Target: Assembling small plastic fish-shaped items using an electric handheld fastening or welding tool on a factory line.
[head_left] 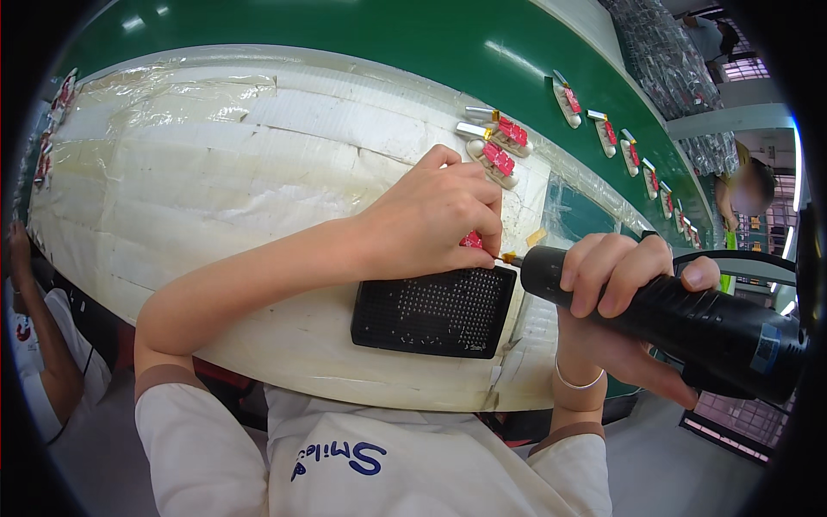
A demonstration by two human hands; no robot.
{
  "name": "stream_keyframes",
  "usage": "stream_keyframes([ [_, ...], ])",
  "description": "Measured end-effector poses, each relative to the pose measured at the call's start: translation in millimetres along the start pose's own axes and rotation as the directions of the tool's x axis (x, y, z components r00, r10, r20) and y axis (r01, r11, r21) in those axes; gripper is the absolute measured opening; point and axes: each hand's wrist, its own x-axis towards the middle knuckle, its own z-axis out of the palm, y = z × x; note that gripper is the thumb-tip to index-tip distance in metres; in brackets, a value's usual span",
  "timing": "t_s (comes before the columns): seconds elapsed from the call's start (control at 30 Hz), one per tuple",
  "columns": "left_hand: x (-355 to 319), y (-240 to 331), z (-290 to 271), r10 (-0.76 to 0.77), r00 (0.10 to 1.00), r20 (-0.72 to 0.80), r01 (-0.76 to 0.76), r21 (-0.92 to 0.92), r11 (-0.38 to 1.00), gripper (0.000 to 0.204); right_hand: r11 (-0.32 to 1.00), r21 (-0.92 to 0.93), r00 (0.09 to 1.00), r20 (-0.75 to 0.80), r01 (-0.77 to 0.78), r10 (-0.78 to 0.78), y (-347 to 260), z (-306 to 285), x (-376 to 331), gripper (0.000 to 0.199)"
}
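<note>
My right hand (616, 276) is wrapped around a black electric screwdriver (568, 280), which lies almost level with its bit toward the left. The bit's tip meets a small part with a red board (471, 239), pinched in my left hand (435, 215); most of that part is hidden by the fingers. Just below my left hand sits a black screw tray (431, 310), its grid of holes partly filled with small screws. Beyond the fingers lie two pale units with red boards (498, 159) and shiny silver pieces.
A white, tape-covered work mat (215, 181) covers much of the green table (362, 26). More pale-and-red units (606, 133) line the right side. A black cable (732, 256) arches behind the screwdriver. Other people (749, 189) are at the right and at the left edge.
</note>
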Motion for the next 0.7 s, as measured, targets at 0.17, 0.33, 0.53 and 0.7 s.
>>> stream_keyframes([
  [0.17, -1.0, -1.2, 2.8, 0.008, 1.000, -0.024, -0.008, 0.005, 1.000, 0.009, 1.000, -0.011, 1.000, -0.003, 0.017, -0.017, -1.7, 0.1, -1.0, 0.083],
  [0.33, -1.4, -0.6, 2.5, 0.076, 0.997, -0.029, -0.076, 0.007, 0.997, 0.007, 0.999, -0.013, 0.999, -0.009, 0.040, -0.040, -1.3, -1.4, -3.1, 0.083],
  [0.53, -1.4, -1.2, 7.4, 0.187, 0.978, -0.089, -0.180, 0.083, 0.980, 0.010, 0.998, 0.000, 0.998, -0.007, 0.059, -0.059, -1.7, -3.3, -5.0, 0.083],
  [0.7, 2.5, 4.4, 1.9, 0.227, 0.972, -0.056, -0.211, 0.211, 0.954, 0.012, 0.999, 0.006, 0.999, -0.002, 0.053, -0.053, -3.8, -1.8, -4.4, 0.083],
])
